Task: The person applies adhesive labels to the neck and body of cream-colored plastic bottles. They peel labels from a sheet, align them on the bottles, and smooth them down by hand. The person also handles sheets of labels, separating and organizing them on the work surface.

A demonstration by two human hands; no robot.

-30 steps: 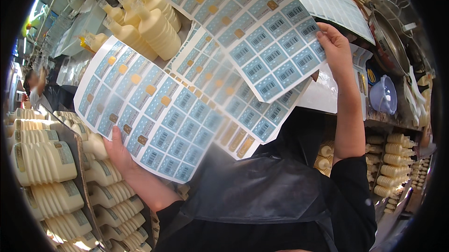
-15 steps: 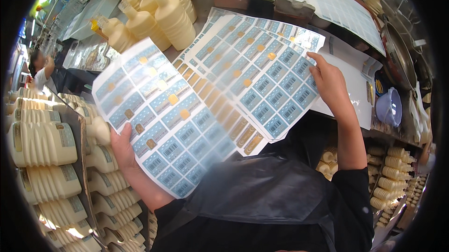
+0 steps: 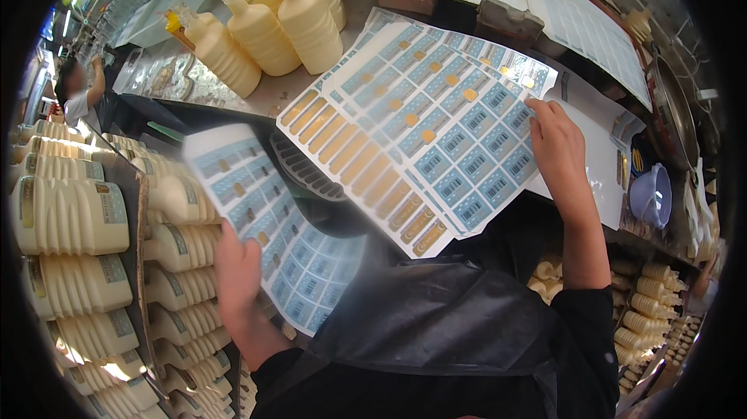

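My left hand grips the edge of a loose label sheet printed with blue and gold stickers. This sheet hangs tilted at my left, apart from the stack, its lower end curling near my dark apron. Closed on the right edge of a fanned stack of blue label sheets is my right hand. Under the stack's left side shows a sheet of gold oblong labels. A dark slotted object is partly visible beneath the gold sheet's left edge.
Cream bottles stand on the bench beyond the sheets. Stacked labelled bottles fill the left side, with more bottles on the lower right. A blue-purple basket hangs at right. Another person is at the far left.
My left hand has moved right and down, drawing the loose sheet lower and away from the stack. More of the gold labels is uncovered. My right hand keeps its hold on the stack.
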